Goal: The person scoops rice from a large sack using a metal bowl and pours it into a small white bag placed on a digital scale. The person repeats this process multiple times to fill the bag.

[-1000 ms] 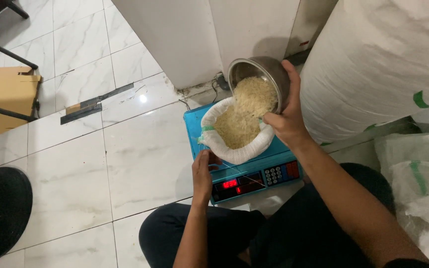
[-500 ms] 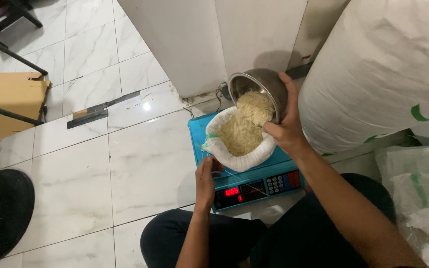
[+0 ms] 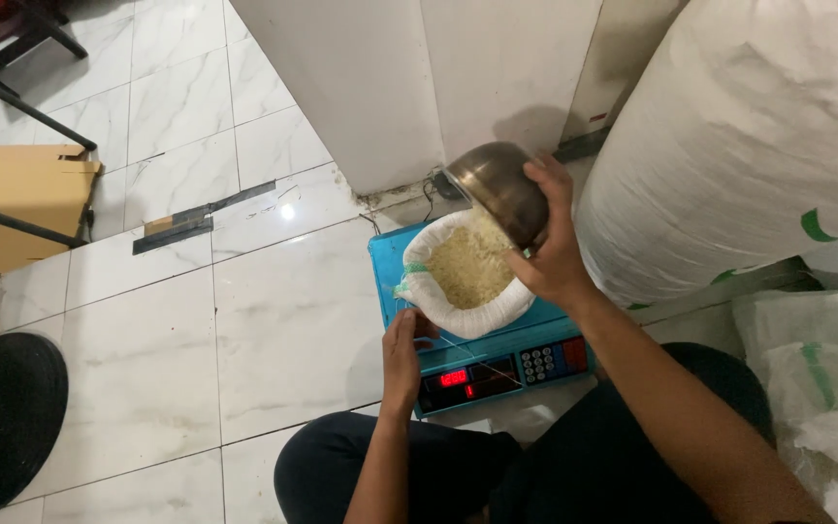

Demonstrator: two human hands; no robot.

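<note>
arms: bare to above the elbows, no sleeves in view
hands: left hand [image 3: 402, 342], right hand [image 3: 552, 247], no gloves
legs: dark trousers [image 3: 574, 466]

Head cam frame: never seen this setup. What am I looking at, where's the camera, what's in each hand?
There is no robot here. A person wears one camera on the head, so the picture looks down at their own two bare hands and dark-trousered legs above a white marble-tiled floor.

On the floor sits a blue electronic weighing scale with a red lit display and a keypad. On its platform stands a small open white bag filled with pale grain.

The right hand grips a round steel bowl, tipped mouth-down over the bag's opening. The left hand rests at the bag's near edge, beside the display.

To the right stands a large white woven sack. At far left are a flat black round object and brown cardboard.
</note>
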